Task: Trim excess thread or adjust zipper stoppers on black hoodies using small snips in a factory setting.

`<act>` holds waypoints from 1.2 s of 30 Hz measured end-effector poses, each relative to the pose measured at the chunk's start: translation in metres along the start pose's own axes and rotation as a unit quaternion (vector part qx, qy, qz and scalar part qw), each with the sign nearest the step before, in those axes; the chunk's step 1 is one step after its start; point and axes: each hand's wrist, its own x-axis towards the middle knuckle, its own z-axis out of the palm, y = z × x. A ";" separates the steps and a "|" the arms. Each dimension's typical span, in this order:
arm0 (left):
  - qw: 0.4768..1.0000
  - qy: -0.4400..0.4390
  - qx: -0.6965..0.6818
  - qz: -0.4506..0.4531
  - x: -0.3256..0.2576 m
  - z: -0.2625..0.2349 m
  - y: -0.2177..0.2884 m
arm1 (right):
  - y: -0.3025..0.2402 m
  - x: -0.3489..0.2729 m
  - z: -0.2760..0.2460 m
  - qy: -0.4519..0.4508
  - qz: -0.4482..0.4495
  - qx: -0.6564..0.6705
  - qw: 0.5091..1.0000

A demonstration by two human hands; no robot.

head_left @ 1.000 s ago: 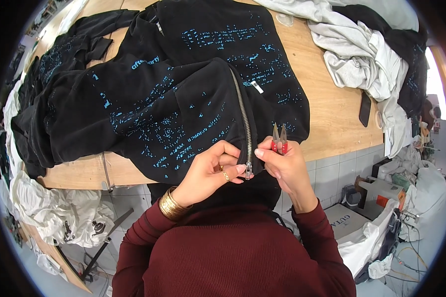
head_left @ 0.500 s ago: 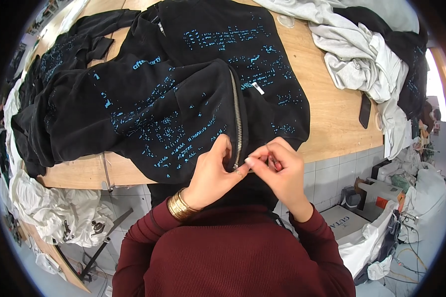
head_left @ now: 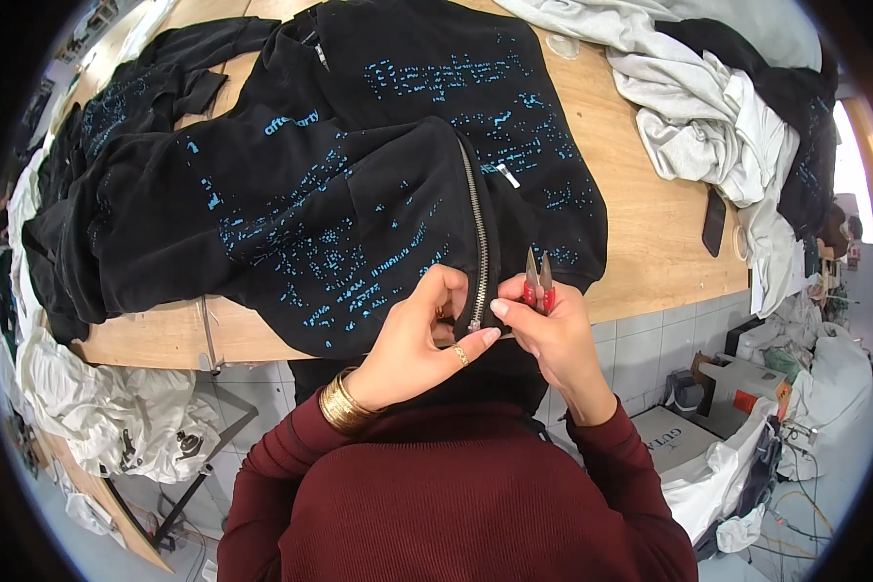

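Observation:
A black zip jacket (head_left: 398,209) with blue print lies across the table's near edge, its metal zipper (head_left: 476,233) running down toward me. My left hand (head_left: 427,335) is closed on the jacket's edge at the zipper's lower end, thumb stretched along it. In my right hand (head_left: 551,335) are small red-handled thread snips (head_left: 539,286), held with both blade tips pointing up and slightly apart. The right thumb and fingers are beside the zipper's bottom; whether they also pinch the cloth I cannot tell. A small white label (head_left: 507,176) shows on the black cloth beyond the zipper.
The wooden table (head_left: 664,252) carries more black printed garments (head_left: 131,107) at the far left and a pile of grey cloth (head_left: 689,116) at the right. A dark phone (head_left: 715,222) lies near that pile. White cloth (head_left: 107,407) hangs below left; a box (head_left: 679,441) stands below right.
The snips have turned up into view in my right hand, their blades now showing. The right hand has shifted slightly away from my left, and the zipper edge has moved a little right.

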 end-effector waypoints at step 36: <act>0.996 0.076 0.013 0.045 -0.002 0.006 -0.012 | -0.007 -0.008 -0.002 0.093 -0.423 -0.559 0.708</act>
